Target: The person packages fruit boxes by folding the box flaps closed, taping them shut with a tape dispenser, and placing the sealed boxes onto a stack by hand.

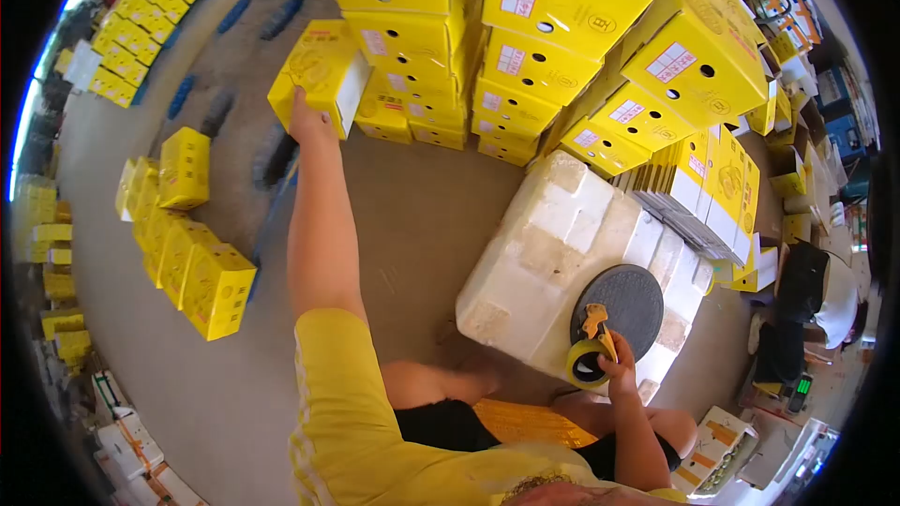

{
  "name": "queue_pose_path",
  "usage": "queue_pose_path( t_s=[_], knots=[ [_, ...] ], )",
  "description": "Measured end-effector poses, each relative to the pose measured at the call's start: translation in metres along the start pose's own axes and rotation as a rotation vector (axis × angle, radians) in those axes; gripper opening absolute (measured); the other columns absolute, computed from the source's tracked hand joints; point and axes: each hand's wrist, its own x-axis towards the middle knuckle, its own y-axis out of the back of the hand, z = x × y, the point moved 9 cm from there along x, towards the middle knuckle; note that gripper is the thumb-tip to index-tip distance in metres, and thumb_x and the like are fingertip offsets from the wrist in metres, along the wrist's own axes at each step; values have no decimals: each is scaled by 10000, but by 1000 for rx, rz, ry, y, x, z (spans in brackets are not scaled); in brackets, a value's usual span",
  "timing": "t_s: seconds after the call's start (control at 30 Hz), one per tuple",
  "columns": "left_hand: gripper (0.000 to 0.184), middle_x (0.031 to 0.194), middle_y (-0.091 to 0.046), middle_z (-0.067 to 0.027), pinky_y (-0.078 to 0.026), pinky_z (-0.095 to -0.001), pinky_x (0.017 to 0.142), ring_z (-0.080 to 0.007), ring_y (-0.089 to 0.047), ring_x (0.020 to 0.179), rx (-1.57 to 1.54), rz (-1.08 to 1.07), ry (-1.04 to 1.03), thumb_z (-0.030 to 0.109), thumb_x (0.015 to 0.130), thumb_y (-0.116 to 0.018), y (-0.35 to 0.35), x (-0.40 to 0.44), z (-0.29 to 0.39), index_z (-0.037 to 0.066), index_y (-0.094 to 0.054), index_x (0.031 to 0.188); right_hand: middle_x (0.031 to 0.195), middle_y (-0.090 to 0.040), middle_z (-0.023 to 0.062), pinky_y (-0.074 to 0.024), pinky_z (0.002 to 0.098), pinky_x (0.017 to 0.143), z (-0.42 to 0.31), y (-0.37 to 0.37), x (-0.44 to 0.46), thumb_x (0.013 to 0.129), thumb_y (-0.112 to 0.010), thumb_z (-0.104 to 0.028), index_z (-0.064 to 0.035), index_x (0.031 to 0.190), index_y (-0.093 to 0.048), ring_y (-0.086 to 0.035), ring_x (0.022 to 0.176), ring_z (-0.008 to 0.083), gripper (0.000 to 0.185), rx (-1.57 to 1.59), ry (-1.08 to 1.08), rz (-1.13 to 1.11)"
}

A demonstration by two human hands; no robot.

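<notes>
With my arm stretched far out, my left hand [309, 120] grips a yellow carton [314, 66] at its near side, beside the tall stacks. The carton is tilted, and a white side panel faces right. Some of my left fingers are hidden behind it. Down at the lower right, my right hand [619, 370] is closed around a tape dispenser [594, 320] carrying a roll of yellowish tape [586, 363]. That hand is just over the near edge of a white foam block [525, 272], next to a round dark grey disc [619, 314] lying on the block.
Stacked yellow cartons [539, 66] rise beyond the foam block. Flattened cartons [703, 187] lean to its right. More yellow boxes [216, 290] stand in a row on the left floor, near a blue-edged pallet [220, 112]. Another group of boxes [145, 28] sits far left.
</notes>
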Motion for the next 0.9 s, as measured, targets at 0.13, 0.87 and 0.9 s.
queue_pose_path(
  t_s=[0.13, 0.87, 0.9],
  knots=[
    [324, 716, -447, -2, -532, -348, 700, -160, -491, 630, 259, -109, 410, 417, 954, -701, 15, 33, -128, 116, -601, 1019, 1311, -607, 117, -410, 356, 1099, 9, 5, -2, 757, -722, -50, 21, 1411, -460, -570, 1234, 241, 708, 23, -81, 11],
    [800, 1561, -398, -214, -415, -351, 1095, -303, -486, 1366, 1457, -1016, -13, 303, 985, -641, 87, -88, -135, 60, -199, 1606, 1229, -680, 110, -475, 341, 1005, 7, 12, 7, 793, -804, -216, -70, 1362, -587, -627, 1127, 210, 627, -300, 61, -75],
    [599, 1388, -570, -188, -482, -377, 995, -267, -596, 1192, 1693, -1235, -280, 280, 986, -632, 114, -105, -137, 37, -430, 1495, 1237, -676, 107, -473, 336, 1009, 5, 13, 5, 788, -804, -217, -77, 1363, -590, -623, 1135, 206, 629, -310, 76, -67]
  ],
)
